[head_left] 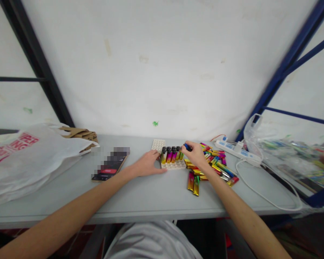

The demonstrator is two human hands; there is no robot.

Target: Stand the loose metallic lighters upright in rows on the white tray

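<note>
A white tray (175, 165) with round holes lies on the grey table (140, 194); several colourful lighters (171, 154) stand upright in its far rows. My left hand (148, 163) rests flat against the tray's left edge, fingers touching it. My right hand (196, 153) is pinched on a lighter with a dark blue end (187, 146), held at the right end of the standing row. A loose pile of shiny multicoloured lighters (213, 163) lies just right of the tray, under and beyond my right wrist.
A phone (109, 168) lies left of the tray. A white plastic bag (29, 154) and brown paper (79, 133) fill the left. A white power strip (237, 150) with cable and a clear bag (286, 158) sit right. Blue shelf frame (291, 61) at right.
</note>
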